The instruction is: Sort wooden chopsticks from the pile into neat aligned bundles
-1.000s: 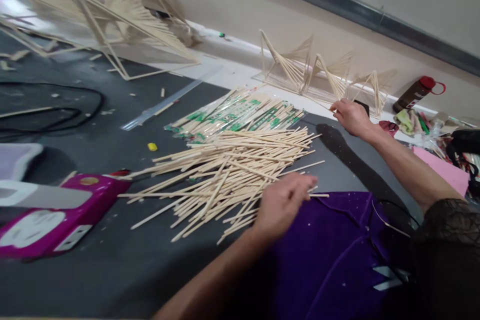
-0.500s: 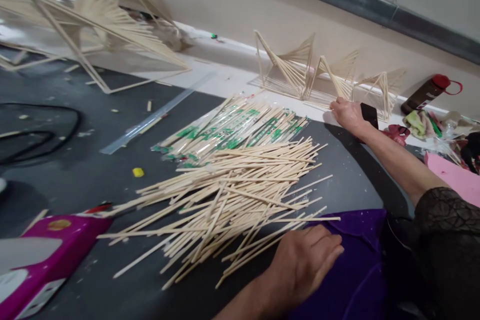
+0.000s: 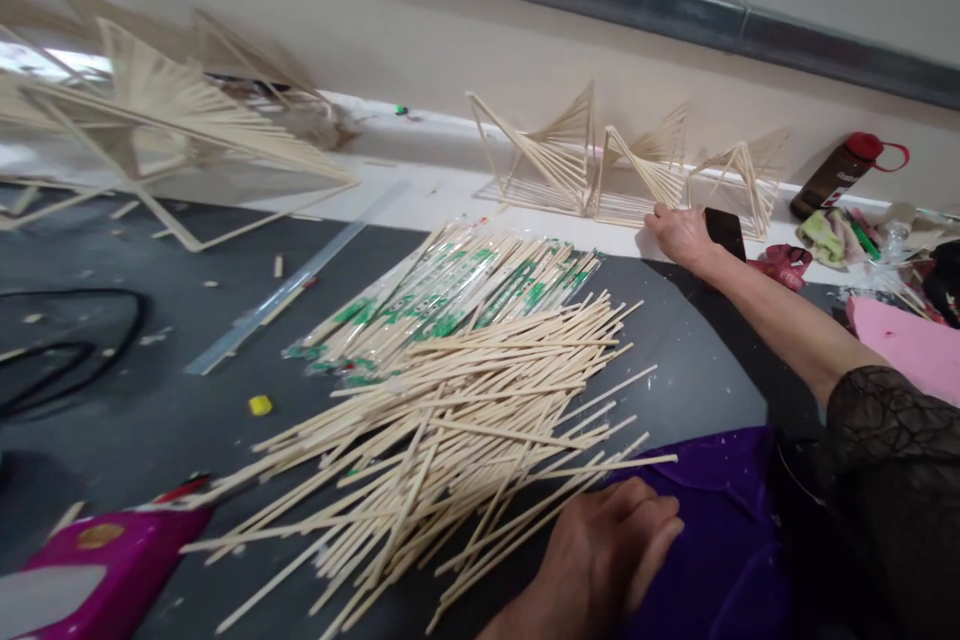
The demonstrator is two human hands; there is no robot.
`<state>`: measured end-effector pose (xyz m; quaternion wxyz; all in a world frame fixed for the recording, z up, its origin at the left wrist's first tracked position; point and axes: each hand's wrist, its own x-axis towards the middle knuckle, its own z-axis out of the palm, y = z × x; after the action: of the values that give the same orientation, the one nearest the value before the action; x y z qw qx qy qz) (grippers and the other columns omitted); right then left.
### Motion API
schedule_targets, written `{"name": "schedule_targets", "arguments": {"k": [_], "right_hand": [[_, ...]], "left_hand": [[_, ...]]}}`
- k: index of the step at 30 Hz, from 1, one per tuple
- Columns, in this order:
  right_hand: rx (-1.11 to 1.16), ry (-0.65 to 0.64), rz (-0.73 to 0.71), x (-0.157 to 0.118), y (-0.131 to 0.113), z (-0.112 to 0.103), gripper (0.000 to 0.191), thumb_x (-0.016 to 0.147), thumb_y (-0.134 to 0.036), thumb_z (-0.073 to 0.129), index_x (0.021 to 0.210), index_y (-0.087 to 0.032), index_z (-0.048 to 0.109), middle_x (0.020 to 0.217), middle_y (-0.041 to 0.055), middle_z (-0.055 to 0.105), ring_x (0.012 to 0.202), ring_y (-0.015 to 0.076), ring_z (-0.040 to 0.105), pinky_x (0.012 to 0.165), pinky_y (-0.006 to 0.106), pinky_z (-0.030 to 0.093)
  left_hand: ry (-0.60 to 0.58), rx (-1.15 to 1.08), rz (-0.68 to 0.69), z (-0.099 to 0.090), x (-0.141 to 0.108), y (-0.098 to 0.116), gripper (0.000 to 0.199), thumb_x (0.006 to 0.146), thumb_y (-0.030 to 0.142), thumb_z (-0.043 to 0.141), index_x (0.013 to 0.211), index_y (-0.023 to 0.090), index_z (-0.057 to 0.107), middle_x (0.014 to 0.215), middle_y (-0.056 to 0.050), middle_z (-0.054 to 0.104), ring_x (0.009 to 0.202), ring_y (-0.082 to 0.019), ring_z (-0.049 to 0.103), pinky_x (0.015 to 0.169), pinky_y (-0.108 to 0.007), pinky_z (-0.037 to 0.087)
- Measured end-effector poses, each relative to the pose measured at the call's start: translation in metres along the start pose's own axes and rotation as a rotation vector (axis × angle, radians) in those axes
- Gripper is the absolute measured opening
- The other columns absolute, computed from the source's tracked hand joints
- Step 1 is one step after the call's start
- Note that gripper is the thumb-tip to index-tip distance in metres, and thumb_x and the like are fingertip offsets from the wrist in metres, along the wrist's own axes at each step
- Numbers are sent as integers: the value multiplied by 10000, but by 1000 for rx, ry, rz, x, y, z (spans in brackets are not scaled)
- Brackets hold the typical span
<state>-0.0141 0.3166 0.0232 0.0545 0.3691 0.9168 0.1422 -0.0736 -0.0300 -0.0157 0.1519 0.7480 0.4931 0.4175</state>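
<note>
Reaching to the back of the table, my right hand (image 3: pixel 681 235) has its fingers closed at the front base of the middle stick model (image 3: pixel 641 165), one of three twisted frames of thin wooden sticks by the wall. Its fingertips are partly hidden. My left hand (image 3: pixel 604 550) lies low in front, palm down with fingers curled together; whatever they hold, if anything, is hidden. It is beside a loose pile of wooden sticks (image 3: pixel 465 430) and over a purple cloth (image 3: pixel 720 520). Clear packets of sticks with green print (image 3: pixel 457 295) lie behind the pile.
A bigger stick model (image 3: pixel 187 140) stands at the back left. A clear ruler (image 3: pixel 292 280), a yellow bit (image 3: pixel 259 405) and a magenta tool (image 3: pixel 112 560) lie left. To the right are a black phone-like object (image 3: pixel 724 232), a bottle (image 3: pixel 836 178) and pink sheet (image 3: pixel 907 345).
The view has tilted, so the scene sits lower at the left and slightly further left. Both hands keep nearly the same places relative to the models and the pile.
</note>
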Motion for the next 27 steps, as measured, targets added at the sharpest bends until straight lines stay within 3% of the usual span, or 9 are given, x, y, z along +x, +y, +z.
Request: {"name": "schedule_targets", "arguments": {"k": [9, 12, 16, 18, 27], "right_hand": [[52, -2, -40, -1, -9, -9, 408, 942, -92, 283, 1201, -95, 597, 1210, 220, 599, 1029, 276, 639, 780, 367, 474], [94, 24, -92, -13, -34, -23, 390, 943, -104, 299, 1178, -97, 611, 1210, 206, 603, 1032, 269, 641, 777, 358, 484], [213, 75, -320, -23, -76, -38, 367, 962, -111, 305, 1115, -97, 638, 1131, 181, 639, 977, 258, 662, 724, 349, 503], [233, 109, -347, -21, -86, -40, 355, 953, -98, 323, 1119, -103, 637, 1126, 166, 642, 945, 258, 671, 700, 355, 512], [245, 118, -282, -13, -70, -32, 355, 948, -103, 322, 1087, -91, 649, 1109, 189, 644, 969, 274, 673, 709, 377, 522]], "left_hand": [[-16, -17, 8, -2, 3, -3, 128, 919, 162, 525, 953, 195, 644, 703, -13, 692, 553, -126, 670, 505, -209, 530], [-51, -5, 2, -3, 2, -4, 154, 932, 168, 504, 942, 191, 656, 715, -21, 700, 572, -132, 686, 522, -211, 542], [-79, 2, -1, -6, 3, -6, 185, 938, 156, 487, 968, 193, 666, 742, -25, 711, 597, -129, 697, 532, -201, 549], [-77, -19, 2, -6, 4, -7, 195, 936, 149, 483, 980, 202, 665, 746, -23, 713, 605, -126, 699, 546, -194, 551], [-36, -52, -7, 2, -2, -11, 213, 966, 208, 451, 986, 220, 663, 730, -28, 697, 595, -125, 685, 532, -195, 535]]}}
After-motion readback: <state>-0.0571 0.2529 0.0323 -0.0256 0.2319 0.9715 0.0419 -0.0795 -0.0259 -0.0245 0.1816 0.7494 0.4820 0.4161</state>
